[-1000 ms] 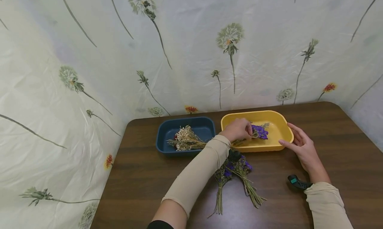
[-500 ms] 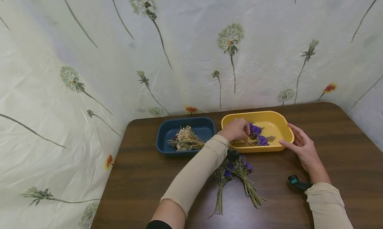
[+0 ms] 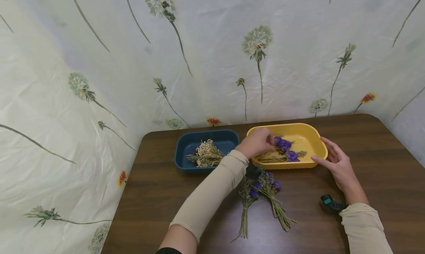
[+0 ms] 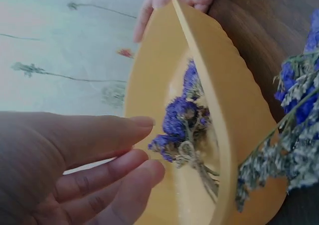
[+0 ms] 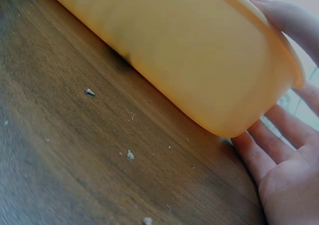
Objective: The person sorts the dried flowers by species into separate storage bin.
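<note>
Yellow, smooth and slightly glossy, the tray (image 3: 307, 138) stands on the dark wood-grained surface (image 3: 149, 209), and two tied bunches lie inside it. In the head view, the upper purple bunch (image 3: 283, 143) is just to the right of the left hand's fingertips, and the lower purple bunch (image 3: 293, 156) lies beside it, nearer to the front wall, with its stems pointing to the left.

The left hand (image 3: 257, 141) is over the left part of the tray. In the left wrist view its thumb and fingers are apart and nothing is between them, so the hand is released; the purple heads and a knot of twine (image 4: 187, 153) are just beyond the fingertips. Whether a finger touches the petals, I cannot tell.

The right hand (image 3: 337, 163) grasps the right end of the tray, the thumb at the rim and the other fingers against the outside of the wall.

In front of the tray, two more bunches, a left bunch (image 3: 245, 200) and a right bunch (image 3: 273, 198), lie on the surface with their stems towards the person. To the left, a blue tray (image 3: 225, 138) holds cream-coloured dried flowers (image 3: 206, 152). Small crumbs (image 5: 130, 155) are scattered near the yellow wall.
</note>
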`<state>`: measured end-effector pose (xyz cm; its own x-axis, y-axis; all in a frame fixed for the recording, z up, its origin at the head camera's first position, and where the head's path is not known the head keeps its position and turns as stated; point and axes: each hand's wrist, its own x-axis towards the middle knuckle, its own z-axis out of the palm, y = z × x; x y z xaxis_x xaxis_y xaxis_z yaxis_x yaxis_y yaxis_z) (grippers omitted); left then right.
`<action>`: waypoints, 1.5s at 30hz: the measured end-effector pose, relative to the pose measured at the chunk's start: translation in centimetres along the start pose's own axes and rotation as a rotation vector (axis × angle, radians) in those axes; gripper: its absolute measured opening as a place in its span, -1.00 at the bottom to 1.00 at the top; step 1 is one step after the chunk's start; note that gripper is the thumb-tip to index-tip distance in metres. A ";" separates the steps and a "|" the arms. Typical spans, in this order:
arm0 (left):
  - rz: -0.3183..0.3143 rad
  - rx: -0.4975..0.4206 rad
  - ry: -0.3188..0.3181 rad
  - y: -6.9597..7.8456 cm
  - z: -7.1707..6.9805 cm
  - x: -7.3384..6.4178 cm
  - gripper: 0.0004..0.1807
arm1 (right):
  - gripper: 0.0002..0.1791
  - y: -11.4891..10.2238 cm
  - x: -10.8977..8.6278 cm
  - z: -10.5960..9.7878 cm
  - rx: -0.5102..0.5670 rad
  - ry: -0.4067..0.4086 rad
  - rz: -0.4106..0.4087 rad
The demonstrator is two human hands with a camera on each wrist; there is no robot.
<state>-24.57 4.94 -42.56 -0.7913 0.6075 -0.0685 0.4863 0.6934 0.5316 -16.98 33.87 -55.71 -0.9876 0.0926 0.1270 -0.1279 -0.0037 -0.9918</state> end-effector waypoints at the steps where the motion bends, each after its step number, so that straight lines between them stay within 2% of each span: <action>1: 0.003 0.019 0.009 0.0 -0.1 -0.2 -0.87 | -0.15 0.0 0.0 0.0 0.005 -0.001 -0.001; 5: 0.032 0.064 0.024 -0.1 -0.6 -1.5 -0.85 | -0.15 0.1 -0.1 0.0 0.016 -0.008 -0.001; 11: 0.072 0.026 0.039 -0.5 -1.0 -4.3 -0.83 | -0.15 -0.1 -0.1 0.1 -0.026 0.004 0.011; 15: 0.100 0.001 0.052 -0.8 -0.9 -6.1 -0.82 | -0.16 0.0 -0.1 0.0 -0.001 -0.002 0.004; 19: 0.097 -0.033 0.053 -1.1 -0.9 -7.9 -0.81 | -0.15 0.0 -0.1 0.0 0.026 -0.010 -0.003; 25: 0.114 -0.020 0.045 -1.3 -0.5 -10.2 -0.78 | -0.15 0.0 0.0 -0.1 0.028 -0.009 -0.012; 33: 0.124 0.010 0.000 -1.7 1.1 -12.5 -0.76 | -0.16 -0.1 -0.1 0.1 0.012 -0.001 0.000; 40: 0.097 0.038 -0.009 -3.0 3.4 -14.8 -0.70 | -0.16 0.0 0.0 0.0 0.050 -0.015 -0.020; 45: 0.065 0.075 -0.006 -3.9 5.1 -15.9 -0.62 | -0.16 0.1 0.0 0.0 0.049 -0.013 -0.023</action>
<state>-11.99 -5.49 -47.88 -0.7549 0.6546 -0.0408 0.5635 0.6793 0.4701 -16.97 33.87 -55.86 -0.9853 0.0802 0.1506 -0.1549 -0.0509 -0.9866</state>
